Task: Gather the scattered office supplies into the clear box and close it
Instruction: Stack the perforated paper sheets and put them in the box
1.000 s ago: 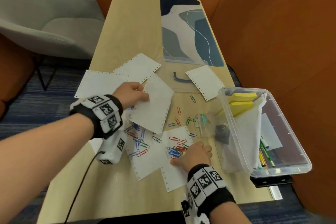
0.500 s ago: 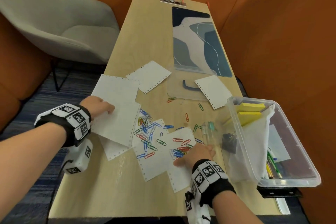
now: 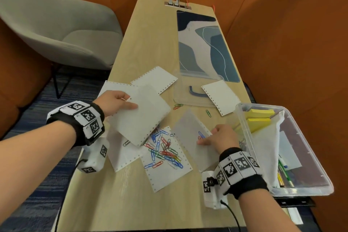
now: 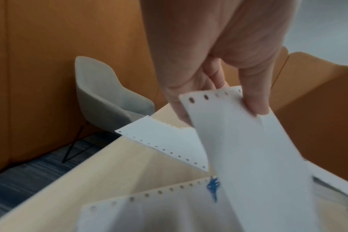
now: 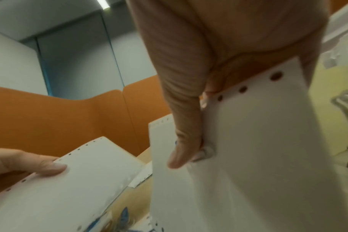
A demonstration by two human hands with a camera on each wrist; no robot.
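My left hand [image 3: 120,102] pinches a white perforated paper sheet [image 3: 141,118] by its edge and holds it tilted above the table; the left wrist view shows the thumb on top of this sheet [image 4: 244,141]. My right hand [image 3: 216,136] grips a second sheet [image 3: 188,133], raised on edge beside the clear box [image 3: 243,120], with two clips by the fingers. In the right wrist view the thumb [image 5: 181,157] presses on that sheet [image 5: 258,149]. A pile of coloured paper clips [image 3: 165,151] lies on a flat sheet [image 3: 169,175] between my hands.
The box holds yellow sticky notes [image 3: 260,118], white paper and pens. Its clear lid [image 3: 180,92] lies behind, by a patterned mat [image 3: 199,43]. More sheets [image 3: 154,79] [image 3: 220,98] and loose clips [image 3: 178,106] [image 3: 208,113] lie around. A grey chair [image 3: 56,30] stands left.
My left hand lifted its sheet and brought it right, over the clips. My right hand left the clip pile and raised a sheet on edge near the box.
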